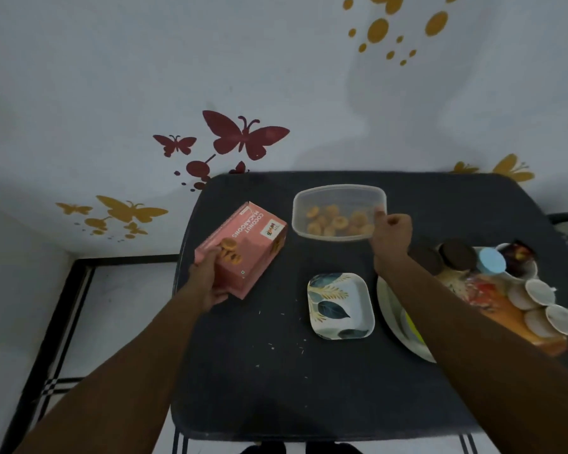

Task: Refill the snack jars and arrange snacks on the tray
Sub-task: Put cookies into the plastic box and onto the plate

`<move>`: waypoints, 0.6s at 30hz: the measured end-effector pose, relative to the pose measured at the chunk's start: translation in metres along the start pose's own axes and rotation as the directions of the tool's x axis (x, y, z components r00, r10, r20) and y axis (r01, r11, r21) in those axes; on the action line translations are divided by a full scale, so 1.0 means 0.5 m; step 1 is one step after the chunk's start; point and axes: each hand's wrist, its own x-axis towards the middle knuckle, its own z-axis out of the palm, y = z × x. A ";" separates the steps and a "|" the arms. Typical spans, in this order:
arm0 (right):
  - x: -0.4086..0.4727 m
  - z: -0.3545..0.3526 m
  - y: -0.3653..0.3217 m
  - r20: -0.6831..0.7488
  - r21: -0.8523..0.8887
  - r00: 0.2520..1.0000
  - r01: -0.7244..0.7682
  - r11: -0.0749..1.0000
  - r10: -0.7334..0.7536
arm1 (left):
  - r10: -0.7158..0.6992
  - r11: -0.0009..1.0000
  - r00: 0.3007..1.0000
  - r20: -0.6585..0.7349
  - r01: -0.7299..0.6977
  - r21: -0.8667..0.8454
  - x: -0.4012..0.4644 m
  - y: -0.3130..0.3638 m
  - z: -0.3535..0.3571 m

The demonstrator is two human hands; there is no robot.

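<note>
A person stands over a dark surface [276,388] set against a wall dotted with butterfly decals [243,136]. The left hand [209,283] grips the near end of a pink box [243,247] marked "Coconut Macaroons", fingers wrapped around its lower corner, the box tilted up off the surface at the left. The right hand [392,235] pinches the right rim of a clear plastic container [338,213] that sits toward the back of the surface and holds a shallow layer of round golden biscuits [338,221]. Between the two arms, nearer the person, lies a small square plate [340,306] printed with leaves. At the right, partly hidden by the right forearm, a patterned tray [492,299] carries dark round sandwich biscuits [458,253], a light blue lid [491,260], a bowl of dark wrapped sweets [518,260] and small white cups [551,306] lying on their sides. Crumbs [276,347] speckle the surface in front of the plate.
</note>
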 end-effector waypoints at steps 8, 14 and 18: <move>-0.028 0.050 -0.036 0.255 0.053 0.967 0.006 0.999 -0.019 | 0.588 0.762 0.757 -0.286 -0.399 0.510 -0.080 0.058 0.072; -0.048 0.080 -0.070 0.517 0.043 0.845 -0.184 0.982 0.136 | 0.369 0.929 0.889 0.272 -0.351 -0.113 -0.185 0.131 0.133; -0.037 0.067 -0.077 0.557 0.026 0.825 -0.129 0.991 0.093 | 0.373 0.928 0.856 0.358 -0.337 -0.162 -0.188 0.138 0.137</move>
